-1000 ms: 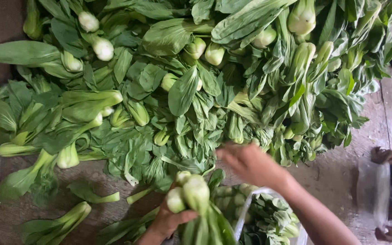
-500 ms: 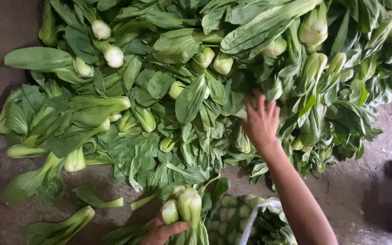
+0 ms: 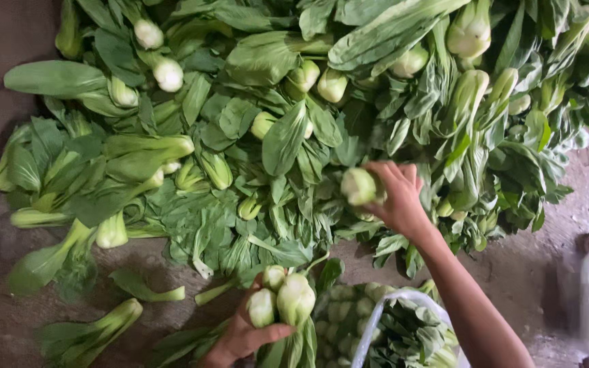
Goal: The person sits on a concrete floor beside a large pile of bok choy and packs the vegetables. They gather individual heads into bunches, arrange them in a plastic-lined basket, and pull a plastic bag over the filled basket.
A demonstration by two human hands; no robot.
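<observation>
The right hand [image 3: 395, 197] is clamped on a pale-based bok choy head [image 3: 358, 186] at the near edge of the floor's heap [image 3: 253, 129]. The left hand [image 3: 250, 334] grips a bundle [image 3: 282, 300] (three stems up); lifting by the base seems to spare leaves.

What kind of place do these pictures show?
Probably a produce market or a farm sorting area: a big pile of bok choy lies on bare concrete floor, and a white plastic bag is already filled with it.
</observation>
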